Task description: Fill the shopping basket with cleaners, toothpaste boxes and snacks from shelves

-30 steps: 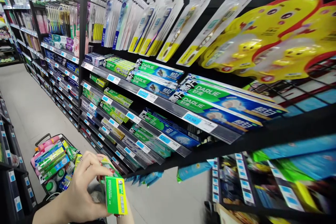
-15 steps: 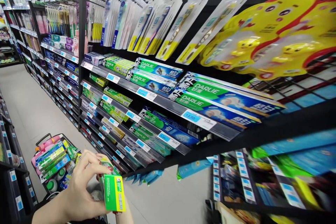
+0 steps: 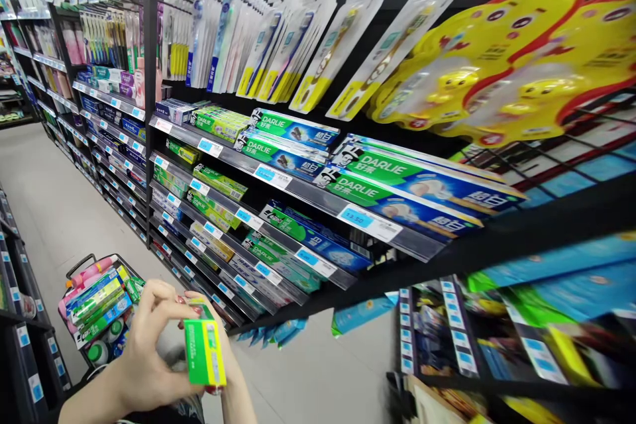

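Low in the view, a green and yellow toothpaste box (image 3: 205, 352) points its narrow end toward me. My left hand (image 3: 142, 351) is closed about its left side, thumb low and fingers curled over the top. From behind and to the right, my right hand (image 3: 224, 338) wraps the same box, much of it hidden by the carton; red nails show above and below the end. Left of my hands stands a shopping basket (image 3: 89, 257) piled with toothpaste cartons (image 3: 97, 301), pink bottles and green-capped containers.
A long shelf (image 3: 278, 175) ahead carries Darlie toothpaste boxes (image 3: 397, 175) behind price tags. Toothbrush packs (image 3: 342, 46) and yellow duck-shaped packs (image 3: 497, 59) hang above. Another rack (image 3: 22, 318) borders the aisle at left; blue-green packets (image 3: 365, 313) hang low at right.
Both hands have shifted slightly left with the toothpaste box, keeping their hold. The shelves have slid a little left in the view.
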Action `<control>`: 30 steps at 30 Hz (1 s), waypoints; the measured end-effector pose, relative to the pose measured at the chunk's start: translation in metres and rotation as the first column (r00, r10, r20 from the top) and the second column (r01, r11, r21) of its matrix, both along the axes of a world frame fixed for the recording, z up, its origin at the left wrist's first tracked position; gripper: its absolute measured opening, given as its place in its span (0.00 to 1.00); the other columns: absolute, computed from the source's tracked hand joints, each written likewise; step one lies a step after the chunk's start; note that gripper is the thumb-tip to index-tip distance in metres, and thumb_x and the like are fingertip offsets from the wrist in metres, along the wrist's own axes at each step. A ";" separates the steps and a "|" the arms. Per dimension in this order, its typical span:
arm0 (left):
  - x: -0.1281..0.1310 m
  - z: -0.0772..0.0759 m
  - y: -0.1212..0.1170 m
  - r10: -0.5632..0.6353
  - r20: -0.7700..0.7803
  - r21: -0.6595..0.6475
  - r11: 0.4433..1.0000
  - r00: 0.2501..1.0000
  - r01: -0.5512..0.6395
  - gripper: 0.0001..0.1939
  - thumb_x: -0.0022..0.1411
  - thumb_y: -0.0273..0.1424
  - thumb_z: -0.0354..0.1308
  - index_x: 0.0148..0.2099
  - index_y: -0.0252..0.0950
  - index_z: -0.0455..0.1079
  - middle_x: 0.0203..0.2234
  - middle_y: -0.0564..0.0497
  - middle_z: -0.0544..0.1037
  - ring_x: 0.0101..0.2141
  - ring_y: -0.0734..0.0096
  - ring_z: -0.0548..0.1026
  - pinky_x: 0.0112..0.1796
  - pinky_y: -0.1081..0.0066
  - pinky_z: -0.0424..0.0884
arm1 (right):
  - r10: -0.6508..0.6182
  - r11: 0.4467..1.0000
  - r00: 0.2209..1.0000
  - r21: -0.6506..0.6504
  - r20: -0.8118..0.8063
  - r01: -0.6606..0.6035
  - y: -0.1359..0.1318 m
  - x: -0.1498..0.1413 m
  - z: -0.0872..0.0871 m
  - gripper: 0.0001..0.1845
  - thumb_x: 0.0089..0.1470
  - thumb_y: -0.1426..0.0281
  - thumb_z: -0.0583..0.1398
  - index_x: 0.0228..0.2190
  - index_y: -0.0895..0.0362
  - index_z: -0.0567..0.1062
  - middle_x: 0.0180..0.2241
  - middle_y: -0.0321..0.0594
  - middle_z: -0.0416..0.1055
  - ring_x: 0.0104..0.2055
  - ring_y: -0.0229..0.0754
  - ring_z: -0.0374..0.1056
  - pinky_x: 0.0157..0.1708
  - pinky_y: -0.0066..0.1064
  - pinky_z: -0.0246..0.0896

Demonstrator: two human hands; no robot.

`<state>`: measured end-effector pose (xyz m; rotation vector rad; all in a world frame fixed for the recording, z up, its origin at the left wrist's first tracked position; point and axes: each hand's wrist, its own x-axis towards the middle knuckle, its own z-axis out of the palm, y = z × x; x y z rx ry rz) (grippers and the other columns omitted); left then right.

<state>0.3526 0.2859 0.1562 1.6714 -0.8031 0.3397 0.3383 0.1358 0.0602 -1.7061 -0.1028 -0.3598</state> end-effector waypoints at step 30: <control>0.017 -0.019 0.015 -0.249 -0.748 -0.488 0.835 0.616 -0.255 0.22 0.59 0.44 0.61 0.50 0.37 0.64 0.44 0.42 0.78 0.41 0.59 0.77 0.35 0.69 0.74 | -0.164 0.836 0.937 0.461 -0.310 0.298 -0.033 -0.036 0.045 0.32 0.39 0.44 0.66 0.39 0.54 0.77 0.28 0.38 0.70 0.29 0.41 0.64 0.28 0.31 0.61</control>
